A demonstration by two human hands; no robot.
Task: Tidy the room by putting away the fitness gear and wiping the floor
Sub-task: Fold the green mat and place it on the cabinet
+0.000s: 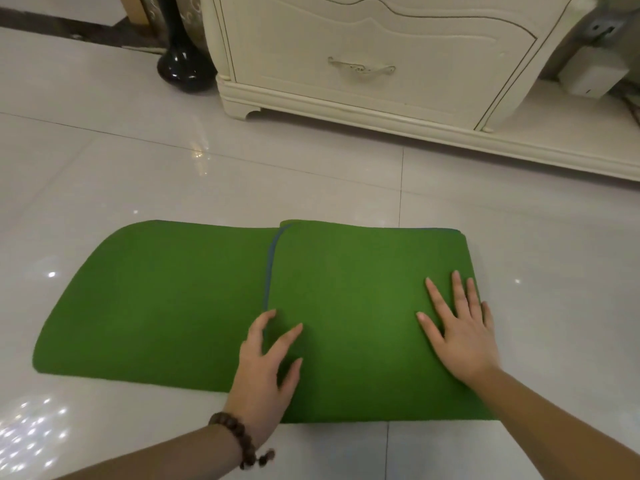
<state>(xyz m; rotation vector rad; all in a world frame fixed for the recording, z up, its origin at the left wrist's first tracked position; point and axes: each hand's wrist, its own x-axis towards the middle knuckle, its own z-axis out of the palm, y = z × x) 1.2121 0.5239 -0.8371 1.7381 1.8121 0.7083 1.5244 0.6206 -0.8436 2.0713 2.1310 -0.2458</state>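
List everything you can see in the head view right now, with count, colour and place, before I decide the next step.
exercise mat: one, green with a blue edge, on the floor, its right part folded over
floor: glossy white tiles, all around the mat
cabinet: one, cream, with a drawer handle, top centre
vase: one, glossy black base, left of the cabinet
white box: one, top right beside the cabinet
bead bracelet: one, brown, on the left wrist
left hand: fingers curled at the folded layer's edge
right hand: flat on the folded layer
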